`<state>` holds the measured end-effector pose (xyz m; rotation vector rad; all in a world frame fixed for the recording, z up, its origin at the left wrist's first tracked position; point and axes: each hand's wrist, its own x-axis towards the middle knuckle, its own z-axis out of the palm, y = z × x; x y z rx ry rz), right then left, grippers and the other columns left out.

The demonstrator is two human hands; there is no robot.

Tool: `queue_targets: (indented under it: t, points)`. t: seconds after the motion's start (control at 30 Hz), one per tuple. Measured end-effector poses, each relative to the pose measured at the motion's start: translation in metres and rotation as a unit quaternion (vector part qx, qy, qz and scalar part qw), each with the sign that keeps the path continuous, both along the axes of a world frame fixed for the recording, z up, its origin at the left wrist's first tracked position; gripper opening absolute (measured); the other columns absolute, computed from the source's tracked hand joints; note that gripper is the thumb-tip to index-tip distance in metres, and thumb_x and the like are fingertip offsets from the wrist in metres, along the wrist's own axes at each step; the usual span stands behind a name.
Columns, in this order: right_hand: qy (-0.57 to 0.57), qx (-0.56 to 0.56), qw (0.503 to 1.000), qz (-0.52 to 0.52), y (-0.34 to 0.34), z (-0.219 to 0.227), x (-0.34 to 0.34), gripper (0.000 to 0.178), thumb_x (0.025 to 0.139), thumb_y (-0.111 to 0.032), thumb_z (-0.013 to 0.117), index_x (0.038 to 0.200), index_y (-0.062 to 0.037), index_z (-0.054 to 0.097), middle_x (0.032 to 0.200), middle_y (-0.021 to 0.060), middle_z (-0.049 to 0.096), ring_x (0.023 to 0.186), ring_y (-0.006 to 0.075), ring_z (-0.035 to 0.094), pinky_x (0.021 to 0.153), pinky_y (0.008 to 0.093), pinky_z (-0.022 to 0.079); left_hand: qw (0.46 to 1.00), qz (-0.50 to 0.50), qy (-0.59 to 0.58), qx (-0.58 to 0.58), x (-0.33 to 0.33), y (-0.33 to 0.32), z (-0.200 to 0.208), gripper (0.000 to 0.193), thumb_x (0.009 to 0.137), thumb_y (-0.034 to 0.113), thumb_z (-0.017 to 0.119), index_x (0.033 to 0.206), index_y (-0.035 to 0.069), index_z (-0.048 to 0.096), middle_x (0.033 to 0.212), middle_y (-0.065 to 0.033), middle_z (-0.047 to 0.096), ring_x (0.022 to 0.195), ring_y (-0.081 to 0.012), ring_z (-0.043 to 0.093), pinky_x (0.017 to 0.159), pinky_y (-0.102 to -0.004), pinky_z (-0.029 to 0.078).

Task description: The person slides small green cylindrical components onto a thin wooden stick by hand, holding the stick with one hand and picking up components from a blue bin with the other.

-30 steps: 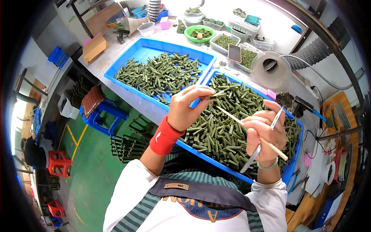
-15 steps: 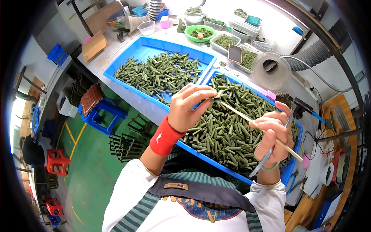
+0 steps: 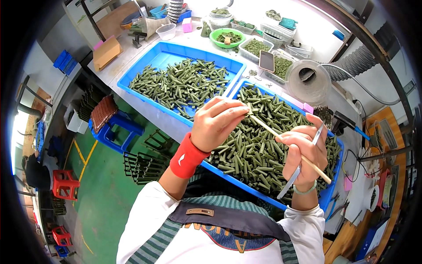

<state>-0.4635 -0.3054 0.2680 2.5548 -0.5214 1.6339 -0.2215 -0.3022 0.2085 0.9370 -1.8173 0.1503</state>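
Observation:
My left hand [image 3: 217, 121], above a red wristband, has its fingertips pinched over what looks like a small green tube, mostly hidden by the fingers. A thin wooden stick [image 3: 266, 126] reaches from my right hand [image 3: 305, 152] to those fingertips. My right fingers are closed around the stick, and a slim metal tool [image 3: 288, 182] with a flat blade lies across the same hand. Below both hands, many short dark green tubes [image 3: 246, 160] fill the near blue tray [image 3: 237, 181].
A second blue tray [image 3: 151, 52] with more green pieces [image 3: 176, 83] adjoins at far left. Behind stand a green bowl [image 3: 214, 40], clear tubs, a phone [image 3: 267, 60] and a clear suction hood [image 3: 320, 83]. A blue stool [image 3: 118, 136] is left of the table.
My right hand has shifted slightly left and turned, carrying the stick and metal tool closer to my left hand. The left fingers now cover more of the small green piece.

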Motion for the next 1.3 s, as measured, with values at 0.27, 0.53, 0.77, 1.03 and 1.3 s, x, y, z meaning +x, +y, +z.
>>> queue_targets:
  t: [0.27,0.53,0.77,1.03,1.3]
  points:
    - [-0.018,-0.005,1.000,0.008,0.003,-0.001,0.001,0.012,0.101,-0.015,0.063,0.093,-0.0059,0.065,0.078,0.0050,0.073,0.072,0.0227,0.070,0.099,0.0506,0.052,0.999,0.005,0.039,0.032,-0.001,0.001,-0.002,0.031,0.079,-0.005,0.078,0.108,0.007,0.078,0.106,-0.0096,0.077,0.095,-0.0261,0.073,0.083,-0.0358,0.058]
    - [-0.004,0.005,1.000,0.028,0.005,-0.001,-0.001,0.011,0.101,-0.018,0.065,0.096,-0.0075,0.065,0.075,0.0050,0.073,0.071,0.0213,0.070,0.100,0.0497,0.052,0.997,0.006,0.050,0.051,0.000,0.002,0.000,0.032,0.080,-0.005,0.079,0.109,0.006,0.077,0.108,-0.0109,0.076,0.098,-0.0266,0.074,0.086,-0.0356,0.059]
    - [0.015,0.039,0.995,0.087,0.005,0.000,0.006,0.013,0.092,-0.015,0.076,0.101,-0.0073,0.072,0.085,0.0054,0.077,0.080,0.0213,0.071,0.099,0.0485,0.052,0.988,-0.016,0.139,0.059,-0.004,0.001,0.002,0.027,0.083,-0.001,0.080,0.109,0.005,0.077,0.108,-0.0104,0.076,0.095,-0.0259,0.075,0.082,-0.0333,0.061]
    - [-0.017,0.041,0.996,0.077,0.008,0.002,0.000,0.009,0.098,-0.015,0.069,0.092,-0.0075,0.069,0.072,0.0038,0.073,0.066,0.0197,0.069,0.097,0.0493,0.053,0.980,-0.033,0.182,0.067,-0.002,0.002,0.005,0.026,0.084,-0.002,0.080,0.110,0.004,0.077,0.107,-0.0110,0.077,0.096,-0.0229,0.076,0.083,-0.0328,0.061]
    - [-0.032,0.020,0.999,0.024,0.004,0.009,-0.010,0.016,0.096,-0.010,0.066,0.081,-0.0068,0.063,0.064,0.0021,0.069,0.061,0.0200,0.065,0.094,0.0495,0.055,0.999,-0.004,0.006,-0.053,-0.005,0.044,0.056,0.030,0.077,0.002,0.081,0.106,0.004,0.076,0.103,-0.0110,0.077,0.092,-0.0298,0.072,0.081,-0.0377,0.058]
